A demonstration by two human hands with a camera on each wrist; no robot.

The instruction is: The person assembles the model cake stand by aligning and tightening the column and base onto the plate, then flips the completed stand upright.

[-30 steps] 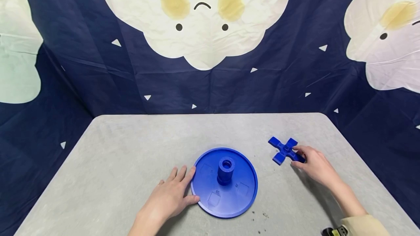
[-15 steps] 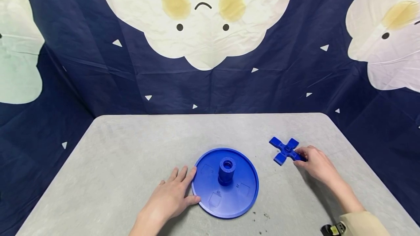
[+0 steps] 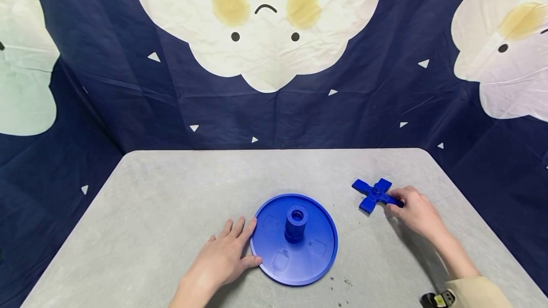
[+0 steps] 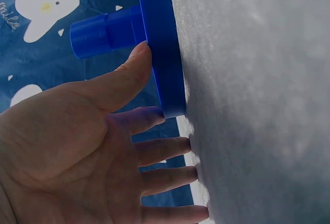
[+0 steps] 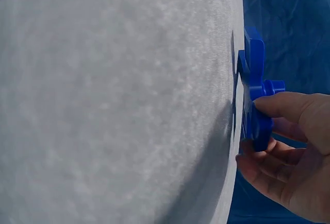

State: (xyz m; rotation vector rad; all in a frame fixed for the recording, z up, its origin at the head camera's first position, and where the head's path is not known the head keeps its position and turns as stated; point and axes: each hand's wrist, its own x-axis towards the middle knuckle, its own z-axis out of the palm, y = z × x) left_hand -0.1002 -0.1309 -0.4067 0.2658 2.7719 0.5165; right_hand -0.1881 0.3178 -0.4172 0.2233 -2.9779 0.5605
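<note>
A round blue plastic base (image 3: 295, 265) with a raised rim lies on the table, and a hollow blue post (image 3: 295, 222) stands up from its middle. My left hand (image 3: 220, 255) rests at the base's left edge, fingers spread straight; thumb and index finger touch the rim in the left wrist view. To the right, my right hand (image 3: 415, 210) pinches one arm of a blue cross-shaped piece (image 3: 374, 195) with four flat arms and a short central peg. In the right wrist view the cross-shaped piece (image 5: 255, 64) is close over the table, thumb on its near arm.
The grey table (image 3: 188, 179) has rounded far corners. A dark blue cloth (image 3: 102, 89) with white clouds hangs behind and at both sides. Dark specks mark the table right of the base. A small black device (image 3: 436, 299) sits by the right sleeve (image 3: 477, 293).
My right hand has closed its fingers on the arm of the cross-shaped piece and shifted it slightly to the right. The left hand and the base stay in place.
</note>
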